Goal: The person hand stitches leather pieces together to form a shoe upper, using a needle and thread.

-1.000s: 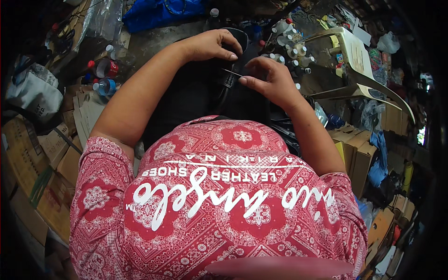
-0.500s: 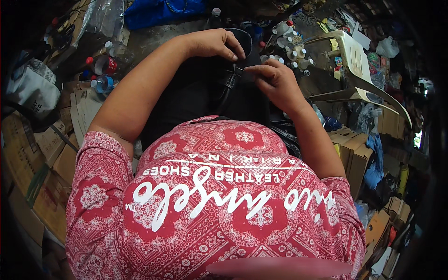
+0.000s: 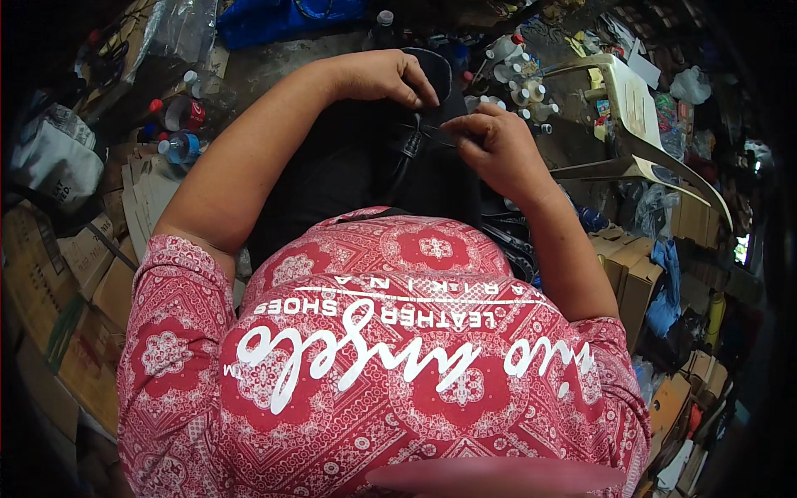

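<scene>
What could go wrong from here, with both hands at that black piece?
1. The thin strand by the right hand might snag or be lost from sight: it barely stands out against the dark surroundings.
2. The black piece could shift: the left hand is at it, but how firm its grip is cannot be seen.

head view | wide fisheye | faces down | shirt (image 3: 378,419) nearest, lap (image 3: 307,178) beyond
</scene>
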The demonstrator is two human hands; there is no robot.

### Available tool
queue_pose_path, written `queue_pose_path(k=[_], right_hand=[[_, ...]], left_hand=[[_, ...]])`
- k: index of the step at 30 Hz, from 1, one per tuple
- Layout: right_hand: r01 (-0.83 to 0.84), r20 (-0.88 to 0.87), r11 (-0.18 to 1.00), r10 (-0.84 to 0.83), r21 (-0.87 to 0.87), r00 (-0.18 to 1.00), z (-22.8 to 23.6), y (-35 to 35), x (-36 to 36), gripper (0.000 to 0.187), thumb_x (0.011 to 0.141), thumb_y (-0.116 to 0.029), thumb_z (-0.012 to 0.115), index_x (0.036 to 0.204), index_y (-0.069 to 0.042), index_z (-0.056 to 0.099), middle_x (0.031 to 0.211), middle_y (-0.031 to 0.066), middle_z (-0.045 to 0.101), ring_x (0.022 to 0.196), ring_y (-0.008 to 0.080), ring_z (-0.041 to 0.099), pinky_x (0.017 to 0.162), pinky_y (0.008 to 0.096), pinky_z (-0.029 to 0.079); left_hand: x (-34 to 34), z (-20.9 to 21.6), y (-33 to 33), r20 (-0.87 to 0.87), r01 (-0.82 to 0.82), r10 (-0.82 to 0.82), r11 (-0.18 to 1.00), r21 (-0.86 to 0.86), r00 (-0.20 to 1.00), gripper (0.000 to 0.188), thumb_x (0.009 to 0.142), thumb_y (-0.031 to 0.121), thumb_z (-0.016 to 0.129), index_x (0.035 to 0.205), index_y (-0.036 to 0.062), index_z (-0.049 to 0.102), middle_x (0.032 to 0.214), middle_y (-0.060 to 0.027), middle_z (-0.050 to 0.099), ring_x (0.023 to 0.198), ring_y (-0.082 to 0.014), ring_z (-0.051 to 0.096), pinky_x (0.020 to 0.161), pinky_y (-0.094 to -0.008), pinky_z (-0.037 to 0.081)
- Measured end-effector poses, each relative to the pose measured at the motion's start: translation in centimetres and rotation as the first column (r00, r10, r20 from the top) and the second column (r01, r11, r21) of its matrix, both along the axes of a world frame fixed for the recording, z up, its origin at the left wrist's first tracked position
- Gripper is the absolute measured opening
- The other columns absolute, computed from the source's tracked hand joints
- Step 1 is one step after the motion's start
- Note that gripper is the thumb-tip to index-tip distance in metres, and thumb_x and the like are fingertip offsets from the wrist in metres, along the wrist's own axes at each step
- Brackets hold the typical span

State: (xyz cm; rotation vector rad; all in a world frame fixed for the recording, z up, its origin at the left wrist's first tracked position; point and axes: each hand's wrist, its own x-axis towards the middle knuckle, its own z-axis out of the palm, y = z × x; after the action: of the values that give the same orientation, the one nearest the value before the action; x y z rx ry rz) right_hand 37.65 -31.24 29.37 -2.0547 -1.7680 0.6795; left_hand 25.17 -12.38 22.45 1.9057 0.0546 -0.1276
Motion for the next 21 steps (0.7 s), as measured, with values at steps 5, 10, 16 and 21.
queue_pose_path(k=[5, 10, 16, 21], right_hand=[[-0.024, 0.057, 0.999, 0.021, 0.044, 0.998, -0.8, -0.3, 0.1, 0.023, 0.071, -0.008, 0.061, 0.093, -0.009, 0.069, 0.078, 0.0112, 0.058, 0.072, 0.0287, 0.058, 0.065, 0.0369, 0.047], [0.063, -0.073, 0.998, -0.061, 0.024, 0.995, -1.9, -0.6, 0.1, 0.022, 0.073, -0.006, 0.065, 0.093, -0.012, 0.070, 0.074, 0.0096, 0.055, 0.071, 0.0272, 0.057, 0.063, 0.0355, 0.046], [-0.112, 0.042, 0.993, 0.110, 0.029, 0.993, -1.3, 0.4, 1.8, 0.021, 0.074, -0.005, 0.065, 0.092, -0.014, 0.070, 0.075, 0.0087, 0.054, 0.071, 0.0267, 0.056, 0.062, 0.0348, 0.046], [-0.086, -0.095, 0.996, 0.087, 0.016, 0.992, -2.3, 0.0, 2.3, 0.023, 0.075, -0.004, 0.065, 0.094, -0.016, 0.070, 0.074, 0.0063, 0.053, 0.070, 0.0224, 0.055, 0.064, 0.0313, 0.046]], left_hand=[[0.2, 0.0, 0.1, 0.008, 0.020, -0.020, 1.000, 0.007, 1.000, 0.026, 0.075, 0.012, 0.065, 0.101, 0.0077, 0.069, 0.097, -0.0090, 0.063, 0.097, -0.0198, 0.057, 0.089, -0.0293, 0.043], [0.2, -0.4, 0.0, 0.029, 0.006, -0.006, 1.000, -0.008, 1.000, 0.023, 0.076, 0.013, 0.067, 0.099, 0.0090, 0.070, 0.083, -0.0036, 0.053, 0.086, -0.0165, 0.051, 0.081, -0.0274, 0.041], [0.8, -0.6, -0.3, 0.035, 0.035, -0.035, 0.999, 0.001, 0.999, 0.022, 0.077, 0.014, 0.067, 0.098, 0.0090, 0.070, 0.083, -0.0031, 0.048, 0.087, -0.0164, 0.049, 0.081, -0.0268, 0.041], [1.0, -0.6, -0.4, 0.043, 0.046, -0.048, 0.998, 0.044, 0.998, 0.025, 0.076, 0.014, 0.068, 0.101, 0.0094, 0.069, 0.088, -0.0032, 0.045, 0.089, -0.0168, 0.047, 0.081, -0.0269, 0.040]])
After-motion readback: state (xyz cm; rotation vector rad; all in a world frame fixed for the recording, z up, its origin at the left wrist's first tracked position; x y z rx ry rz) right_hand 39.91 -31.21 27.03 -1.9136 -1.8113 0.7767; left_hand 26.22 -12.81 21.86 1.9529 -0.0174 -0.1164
